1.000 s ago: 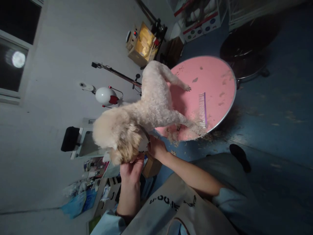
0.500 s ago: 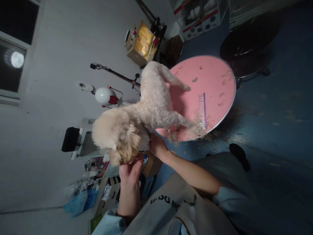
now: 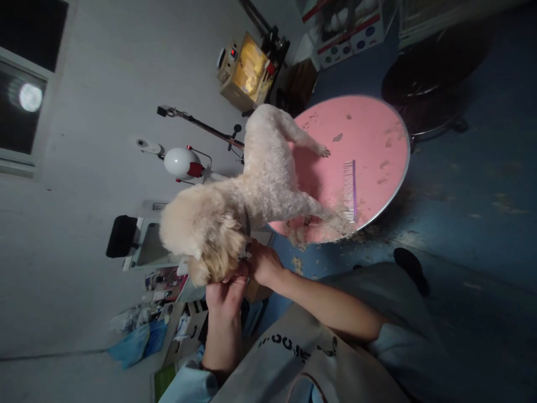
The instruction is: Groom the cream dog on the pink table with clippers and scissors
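A cream dog (image 3: 268, 151) with a short-clipped body stands on a round pink table (image 3: 377, 134); its fluffy head (image 3: 197, 224) is turned towards my arms. My left hand (image 3: 226, 291) is closed at the muzzle, its fingertips partly hidden by fur. Close beside it, my right hand (image 3: 264, 264) is closed under the head, around a small, partly hidden object with a metallic glint that I cannot make out. A dark curved strip shows at the neck. On the table, by a front paw, lies a purple-backed comb (image 3: 350, 190) among cut fur.
Cut fur lies on the blue floor (image 3: 444, 235) beside the table. A dark round stool (image 3: 419, 84) stands beyond it. Near the wall are a metal arm (image 3: 201, 124), a white round lamp-like device (image 3: 180, 162) and a lit yellow box (image 3: 249, 67). Supplies crowd a side counter (image 3: 168, 285).
My right hand has moved left in the view, closer to my left hand and the dog's muzzle. My left hand stays at the muzzle. The view has shifted slightly.
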### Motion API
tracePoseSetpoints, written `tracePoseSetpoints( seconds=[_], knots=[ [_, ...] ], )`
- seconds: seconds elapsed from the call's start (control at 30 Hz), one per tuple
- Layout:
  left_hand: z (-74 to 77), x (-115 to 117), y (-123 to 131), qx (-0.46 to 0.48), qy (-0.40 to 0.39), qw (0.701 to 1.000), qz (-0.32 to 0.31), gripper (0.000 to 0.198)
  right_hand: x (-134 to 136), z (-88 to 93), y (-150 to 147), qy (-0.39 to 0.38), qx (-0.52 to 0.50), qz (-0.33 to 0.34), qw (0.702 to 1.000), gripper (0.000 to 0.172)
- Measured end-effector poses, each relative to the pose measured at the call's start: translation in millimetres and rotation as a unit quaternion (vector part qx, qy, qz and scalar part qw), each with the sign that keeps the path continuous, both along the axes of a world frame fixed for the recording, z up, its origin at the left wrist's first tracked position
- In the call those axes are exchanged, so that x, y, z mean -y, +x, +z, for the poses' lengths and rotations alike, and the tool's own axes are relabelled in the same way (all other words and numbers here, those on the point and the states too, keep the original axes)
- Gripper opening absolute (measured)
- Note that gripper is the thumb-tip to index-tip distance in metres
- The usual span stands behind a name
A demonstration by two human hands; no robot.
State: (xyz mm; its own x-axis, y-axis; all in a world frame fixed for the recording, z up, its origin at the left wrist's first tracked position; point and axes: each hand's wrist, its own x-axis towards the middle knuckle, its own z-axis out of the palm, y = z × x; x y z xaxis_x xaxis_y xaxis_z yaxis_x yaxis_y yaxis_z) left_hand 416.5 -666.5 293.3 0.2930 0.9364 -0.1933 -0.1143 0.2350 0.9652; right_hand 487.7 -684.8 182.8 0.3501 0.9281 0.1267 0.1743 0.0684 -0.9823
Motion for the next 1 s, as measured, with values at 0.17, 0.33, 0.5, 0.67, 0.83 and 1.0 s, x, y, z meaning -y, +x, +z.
tracePoseSetpoints(
  seconds=[0.17,0.33,0.5,0.67,0.83,1.0],
  knots=[
    [-3.1,1.2,-0.4,0.056,-0.018,0.998,-0.004,0.022,3.1,0.9,4.0,-0.012,0.005,-0.001,1.0,0.049],
    [-6.0,0.0,-1.5,0.093,-0.041,0.995,0.002,0.019,5.4,2.5,12.8,-0.021,0.023,-0.018,0.999,0.069],
    [-2.8,3.1,6.9,0.115,-0.061,0.99,0.049,0.024,7.9,1.9,17.5,-0.045,0.043,-0.01,0.998,0.068],
    [-0.2,4.5,13.0,0.114,-0.078,0.986,0.093,0.03,9.0,3.9,23.6,-0.06,0.068,-0.019,0.996,0.068],
    [-0.5,3.3,13.5,0.11,-0.064,0.989,0.069,0.029,7.9,0.5,29.2,-0.07,0.08,-0.029,0.994,0.068],
    [2.0,6.9,18.5,0.112,-0.076,0.986,0.093,0.029,5.8,-6.2,33.3,-0.095,0.106,-0.076,0.987,0.047]
  ],
)
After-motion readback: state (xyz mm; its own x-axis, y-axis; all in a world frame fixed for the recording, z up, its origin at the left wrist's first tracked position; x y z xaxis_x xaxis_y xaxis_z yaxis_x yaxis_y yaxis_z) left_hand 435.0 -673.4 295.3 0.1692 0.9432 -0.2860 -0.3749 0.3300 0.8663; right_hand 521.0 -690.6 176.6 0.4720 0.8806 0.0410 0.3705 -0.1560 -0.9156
